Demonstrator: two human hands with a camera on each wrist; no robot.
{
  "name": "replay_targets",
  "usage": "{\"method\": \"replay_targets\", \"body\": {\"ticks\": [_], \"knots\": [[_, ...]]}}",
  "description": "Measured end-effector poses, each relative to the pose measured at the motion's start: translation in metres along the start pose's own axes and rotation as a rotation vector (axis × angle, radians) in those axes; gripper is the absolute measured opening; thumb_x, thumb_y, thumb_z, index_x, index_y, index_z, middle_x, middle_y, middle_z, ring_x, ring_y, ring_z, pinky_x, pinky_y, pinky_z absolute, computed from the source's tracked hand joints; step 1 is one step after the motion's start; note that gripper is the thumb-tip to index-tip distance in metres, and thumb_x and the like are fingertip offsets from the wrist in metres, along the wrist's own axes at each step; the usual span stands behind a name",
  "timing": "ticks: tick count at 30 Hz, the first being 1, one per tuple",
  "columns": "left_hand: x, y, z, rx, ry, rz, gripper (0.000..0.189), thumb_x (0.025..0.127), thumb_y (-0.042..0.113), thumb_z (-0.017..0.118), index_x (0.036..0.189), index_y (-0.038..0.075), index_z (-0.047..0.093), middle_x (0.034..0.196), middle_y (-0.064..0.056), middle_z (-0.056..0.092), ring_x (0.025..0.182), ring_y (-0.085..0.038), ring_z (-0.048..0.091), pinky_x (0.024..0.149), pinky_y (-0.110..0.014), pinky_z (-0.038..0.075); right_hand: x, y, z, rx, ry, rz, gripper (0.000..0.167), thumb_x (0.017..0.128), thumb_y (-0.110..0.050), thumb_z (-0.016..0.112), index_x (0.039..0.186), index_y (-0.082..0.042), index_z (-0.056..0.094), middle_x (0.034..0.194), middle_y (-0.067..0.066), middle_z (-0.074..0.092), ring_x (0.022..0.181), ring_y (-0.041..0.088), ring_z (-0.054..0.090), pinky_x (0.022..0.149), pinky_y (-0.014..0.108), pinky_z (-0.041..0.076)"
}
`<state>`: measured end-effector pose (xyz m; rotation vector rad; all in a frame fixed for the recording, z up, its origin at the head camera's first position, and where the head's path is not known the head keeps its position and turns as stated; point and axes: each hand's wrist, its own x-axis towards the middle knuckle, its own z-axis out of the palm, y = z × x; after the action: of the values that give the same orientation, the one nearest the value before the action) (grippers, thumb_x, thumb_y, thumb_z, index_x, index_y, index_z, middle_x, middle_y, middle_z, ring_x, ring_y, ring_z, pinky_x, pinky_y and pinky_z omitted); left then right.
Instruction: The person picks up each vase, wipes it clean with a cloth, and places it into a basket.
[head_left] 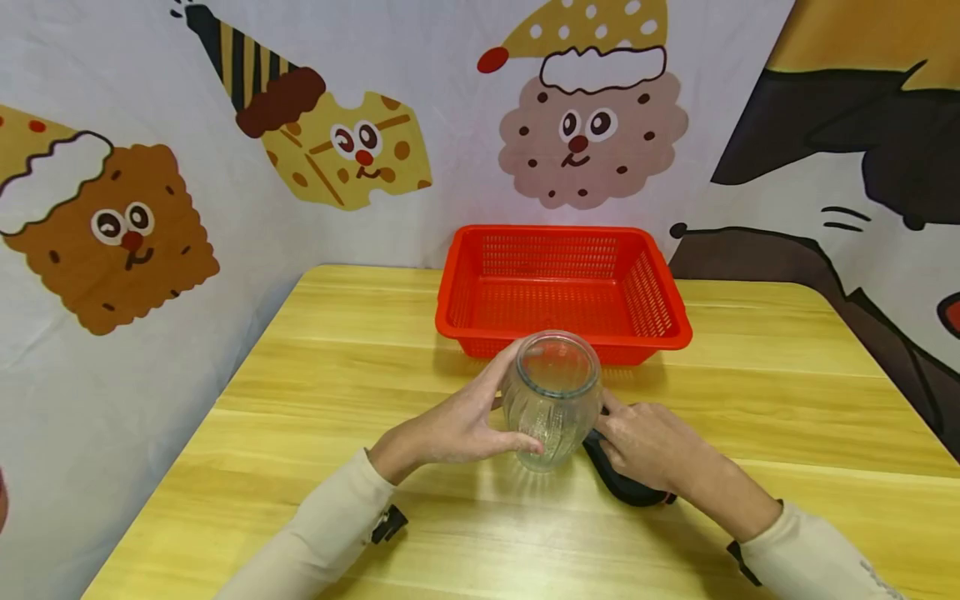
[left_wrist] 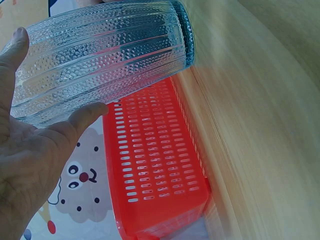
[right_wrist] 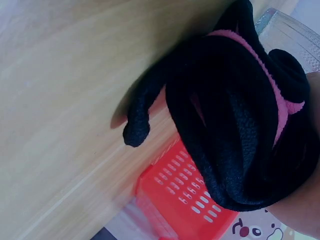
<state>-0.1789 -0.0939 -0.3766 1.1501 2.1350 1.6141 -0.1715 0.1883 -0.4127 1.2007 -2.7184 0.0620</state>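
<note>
A clear glass jar (head_left: 551,417) with ribbed, dimpled walls stands upright in front of me, its mouth facing up. My left hand (head_left: 468,421) grips it from the left, thumb on the near side and fingers around the back. In the left wrist view the base of the jar (left_wrist: 110,60) is close over the tabletop. To the right of the jar, my right hand (head_left: 648,442) holds a soft black fabric item (head_left: 626,483). The right wrist view shows this folded fabric (right_wrist: 220,115) with pink trim and one end hanging loose; it covers most of the fingers there.
Behind the jar sits a red plastic basket (head_left: 555,296) with slotted walls and nothing inside. The wooden table (head_left: 337,367) meets a cloth backdrop (head_left: 450,150) printed with cartoon snacks along its far edge.
</note>
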Motion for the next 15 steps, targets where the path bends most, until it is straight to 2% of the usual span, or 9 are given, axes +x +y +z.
{"method": "replay_targets", "body": {"ticks": [6, 10, 15], "knots": [[-0.002, 0.026, 0.0, -0.02, 0.004, -0.023, 0.108, 0.082, -0.001, 0.084, 0.161, 0.015, 0.012, 0.158, -0.013, 0.03, 0.141, -0.028, 0.038, 0.108, -0.043, 0.042, -0.002, -0.003, 0.003, -0.105, 0.061, -0.033, 0.023, 0.079, -0.014, 0.077, 0.101, -0.009, 0.071, 0.106, 0.015, 0.06, 0.055, 0.017, 0.061, 0.045, 0.034, 0.052], [-0.002, 0.026, 0.0, -0.017, 0.007, -0.028, 0.108, 0.082, -0.002, 0.084, 0.161, 0.014, 0.013, 0.158, -0.015, 0.03, 0.141, -0.03, 0.038, 0.108, -0.044, 0.043, -0.002, -0.003, 0.004, -0.126, 0.071, -0.034, 0.021, 0.08, -0.015, 0.076, 0.099, -0.01, 0.071, 0.101, 0.013, 0.059, 0.055, 0.019, 0.061, 0.045, 0.035, 0.051], [-0.001, 0.011, 0.001, -0.009, 0.007, -0.028, 0.113, 0.08, 0.0, 0.086, 0.162, 0.02, 0.011, 0.159, -0.01, 0.03, 0.141, -0.028, 0.039, 0.107, -0.044, 0.043, -0.003, -0.003, 0.004, -0.129, 0.076, -0.034, 0.021, 0.082, -0.014, 0.074, 0.103, -0.012, 0.071, 0.099, 0.012, 0.058, 0.055, 0.02, 0.06, 0.044, 0.036, 0.051]]}}
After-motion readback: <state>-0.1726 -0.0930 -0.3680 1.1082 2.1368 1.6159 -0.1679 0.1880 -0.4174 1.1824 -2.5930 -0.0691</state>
